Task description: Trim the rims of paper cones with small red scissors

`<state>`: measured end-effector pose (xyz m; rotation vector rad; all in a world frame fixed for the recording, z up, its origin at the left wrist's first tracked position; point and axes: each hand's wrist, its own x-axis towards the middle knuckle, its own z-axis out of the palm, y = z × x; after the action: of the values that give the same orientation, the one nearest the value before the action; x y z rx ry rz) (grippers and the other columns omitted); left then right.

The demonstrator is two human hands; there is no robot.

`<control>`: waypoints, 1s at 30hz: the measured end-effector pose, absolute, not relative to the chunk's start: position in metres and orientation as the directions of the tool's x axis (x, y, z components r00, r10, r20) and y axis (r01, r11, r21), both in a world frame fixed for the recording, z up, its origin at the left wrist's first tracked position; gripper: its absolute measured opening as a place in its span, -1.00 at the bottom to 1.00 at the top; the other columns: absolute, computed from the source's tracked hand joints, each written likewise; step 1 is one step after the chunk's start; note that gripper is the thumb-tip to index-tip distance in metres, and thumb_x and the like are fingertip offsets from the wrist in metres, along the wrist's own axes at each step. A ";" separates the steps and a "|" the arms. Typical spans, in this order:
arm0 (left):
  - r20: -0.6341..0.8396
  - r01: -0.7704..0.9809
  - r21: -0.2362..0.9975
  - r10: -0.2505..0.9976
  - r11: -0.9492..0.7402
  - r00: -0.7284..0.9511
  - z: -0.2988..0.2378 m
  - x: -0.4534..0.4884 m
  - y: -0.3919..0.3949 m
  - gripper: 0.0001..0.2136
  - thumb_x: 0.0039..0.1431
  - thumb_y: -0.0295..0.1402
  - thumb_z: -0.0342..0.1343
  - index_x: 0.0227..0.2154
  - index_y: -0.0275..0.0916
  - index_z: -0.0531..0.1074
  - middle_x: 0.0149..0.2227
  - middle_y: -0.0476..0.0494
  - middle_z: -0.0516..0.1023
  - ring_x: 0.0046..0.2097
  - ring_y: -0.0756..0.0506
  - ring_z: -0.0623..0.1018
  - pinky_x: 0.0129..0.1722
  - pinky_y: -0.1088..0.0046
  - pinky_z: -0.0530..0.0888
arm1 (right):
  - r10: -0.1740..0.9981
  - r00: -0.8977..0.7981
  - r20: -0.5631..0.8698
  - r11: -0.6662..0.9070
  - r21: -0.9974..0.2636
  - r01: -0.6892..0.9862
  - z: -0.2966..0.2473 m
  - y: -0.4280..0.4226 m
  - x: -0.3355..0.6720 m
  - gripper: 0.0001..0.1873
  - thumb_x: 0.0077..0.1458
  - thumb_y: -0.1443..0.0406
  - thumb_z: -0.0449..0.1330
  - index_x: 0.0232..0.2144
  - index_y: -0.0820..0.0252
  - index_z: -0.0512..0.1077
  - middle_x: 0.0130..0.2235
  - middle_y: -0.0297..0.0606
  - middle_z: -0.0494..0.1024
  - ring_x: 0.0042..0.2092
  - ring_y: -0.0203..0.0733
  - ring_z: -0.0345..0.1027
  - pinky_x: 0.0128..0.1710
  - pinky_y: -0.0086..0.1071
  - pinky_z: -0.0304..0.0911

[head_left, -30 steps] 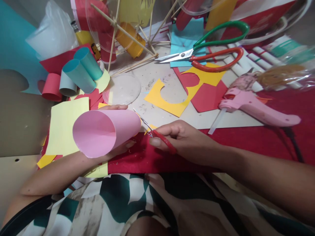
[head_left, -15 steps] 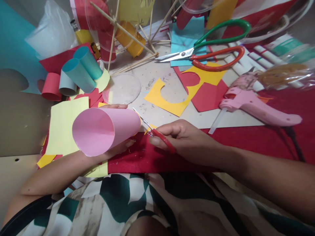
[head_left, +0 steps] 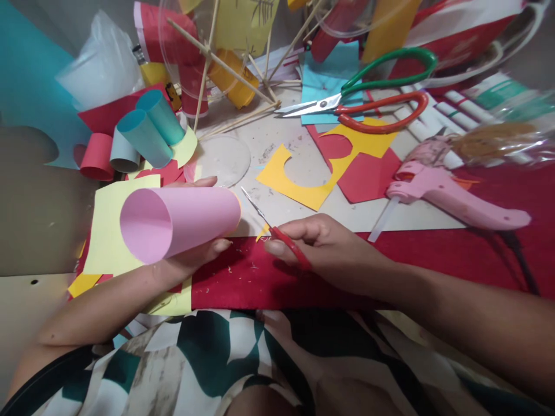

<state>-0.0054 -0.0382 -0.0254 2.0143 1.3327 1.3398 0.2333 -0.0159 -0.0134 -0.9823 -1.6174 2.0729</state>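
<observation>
No legible text, label, brand or number anywhere.

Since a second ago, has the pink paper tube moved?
Yes: the pink paper tube in the left hand has shifted left, its open end further over the pale yellow sheet.

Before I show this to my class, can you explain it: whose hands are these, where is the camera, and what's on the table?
No machine here: a person works with two bare hands. One camera, worn on the head, looks forward and down, so both arms enter from the bottom edge. The left hand holds a pink paper tube on its side, open end toward the camera. The right hand holds small red-handled scissors, blades pointing toward the tube's far end. Beyond them on the table lie large scissors, a pink glue gun, a yellow sheet with a round cut-out, blue paper tubes and thin wooden sticks. A red cloth lies under the hands.
</observation>
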 end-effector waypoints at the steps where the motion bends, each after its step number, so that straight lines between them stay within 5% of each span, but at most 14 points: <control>1: 0.512 0.500 0.715 0.853 -0.488 0.099 -0.024 -0.004 -0.038 -0.34 -0.15 0.02 0.37 0.02 0.07 0.23 0.06 -0.14 0.45 0.13 -0.31 0.47 0.15 -0.10 0.42 | 0.611 -0.726 -0.315 -0.299 -0.941 0.156 -0.014 -0.016 0.234 -0.36 -0.04 -0.11 0.28 -0.67 0.16 0.04 -0.60 -0.49 -0.01 -0.52 -0.43 -0.17 -0.56 -0.43 -0.22; 4: 0.552 0.490 0.697 0.828 -0.523 0.098 -0.022 0.001 -0.040 -0.44 -0.02 -0.14 0.34 0.03 -0.06 0.28 0.02 -0.24 0.49 0.10 -0.30 0.49 0.02 0.03 0.53 | 0.549 -0.772 -0.320 -0.273 -0.942 0.196 -0.015 -0.015 0.235 -0.38 -0.01 -0.11 0.25 -0.65 0.16 0.05 -0.58 -0.49 -0.02 -0.52 -0.42 -0.19 -0.56 -0.43 -0.24; 9: 0.447 0.471 0.791 0.894 -0.390 -0.010 -0.021 0.003 -0.045 -0.39 -0.05 -0.09 0.35 0.05 -0.11 0.28 0.01 -0.24 0.50 0.16 -0.29 0.44 0.18 0.02 0.41 | 0.524 -0.791 -0.315 -0.234 -0.947 0.221 -0.015 -0.014 0.236 -0.41 0.05 -0.10 0.22 -0.63 0.17 0.08 -0.56 -0.48 -0.01 -0.50 -0.41 -0.17 -0.55 -0.43 -0.22; 16: 0.410 0.525 0.727 0.893 -0.443 0.185 -0.023 -0.006 -0.044 -0.31 -0.14 -0.16 0.38 0.09 0.04 0.23 0.12 -0.21 0.41 0.10 -0.33 0.47 0.14 -0.11 0.42 | 0.554 -0.780 -0.290 -0.266 -0.950 0.165 -0.016 -0.014 0.236 -0.38 0.03 -0.08 0.25 -0.65 0.16 0.02 -0.57 -0.49 -0.07 -0.51 -0.42 -0.22 -0.55 -0.42 -0.27; 20: 0.523 0.545 0.652 0.833 -0.527 0.180 -0.026 -0.001 -0.038 -0.34 -0.10 -0.12 0.35 0.09 0.09 0.24 0.10 -0.17 0.42 0.15 -0.33 0.44 0.19 -0.16 0.36 | 0.601 -0.744 -0.294 -0.278 -0.949 0.150 -0.015 -0.014 0.236 -0.37 -0.01 -0.08 0.28 -0.67 0.16 0.02 -0.59 -0.50 -0.05 -0.52 -0.43 -0.21 -0.55 -0.42 -0.26; 24: 0.545 0.532 0.661 0.826 -0.529 0.144 -0.024 0.003 -0.034 -0.42 -0.03 0.05 0.27 0.04 0.06 0.26 0.05 -0.17 0.46 0.16 -0.32 0.44 0.10 -0.06 0.47 | 0.627 -0.713 -0.315 -0.282 -0.944 0.170 -0.013 -0.014 0.236 -0.37 -0.04 -0.11 0.27 -0.67 0.15 0.03 -0.60 -0.49 -0.02 -0.54 -0.43 -0.17 -0.56 -0.42 -0.24; 30: 0.490 0.474 0.709 0.848 -0.523 0.202 -0.021 -0.001 -0.038 -0.49 0.02 -0.13 0.31 0.03 0.01 0.28 0.07 -0.19 0.47 0.18 -0.30 0.44 -0.02 0.11 0.57 | 0.579 -0.760 -0.296 -0.288 -0.946 0.149 -0.014 -0.014 0.235 -0.38 0.00 -0.10 0.25 -0.65 0.15 0.03 -0.58 -0.49 -0.03 -0.53 -0.43 -0.17 -0.55 -0.43 -0.23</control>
<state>-0.0010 -0.0382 -0.0206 2.0796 1.2317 1.2557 0.2353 -0.0143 -0.0137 -0.9058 -1.6665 2.1257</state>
